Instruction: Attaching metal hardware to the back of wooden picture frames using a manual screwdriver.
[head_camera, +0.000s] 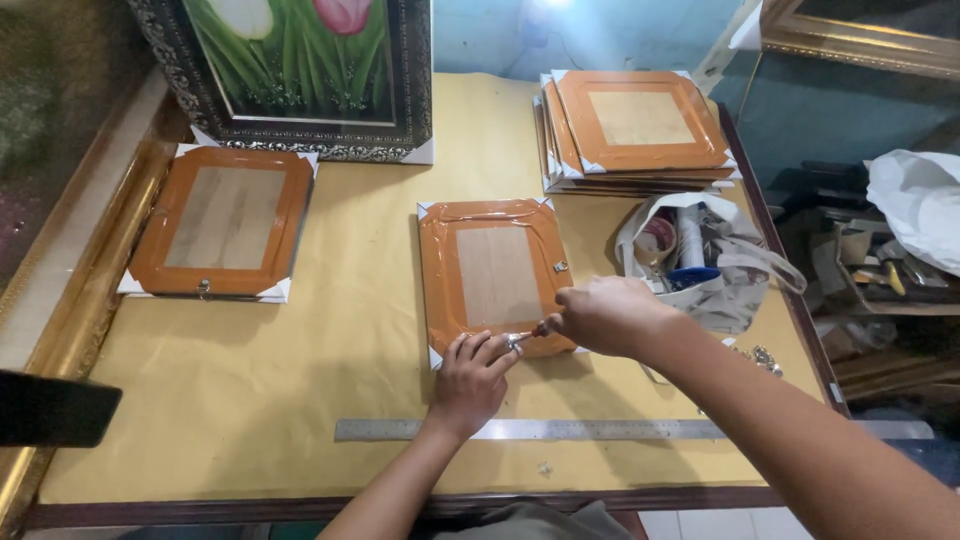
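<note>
An orange picture frame (492, 272) lies face down in the middle of the tan table (300, 370), wrapped in clear film with white corner guards. My left hand (470, 378) presses on its near edge, fingertips pinching a small metal fitting there. My right hand (605, 314) grips a screwdriver whose tip (522, 338) points left at that fitting. A small metal hanger (561, 266) sits on the frame's right side.
A second orange frame (222, 220) lies at the left. A stack of several like frames (637, 128) sits at the back right. A white bag of supplies (700, 262) is beside my right hand. A steel ruler (600, 429) lies near the front edge. A framed tulip painting (300, 70) leans at the back.
</note>
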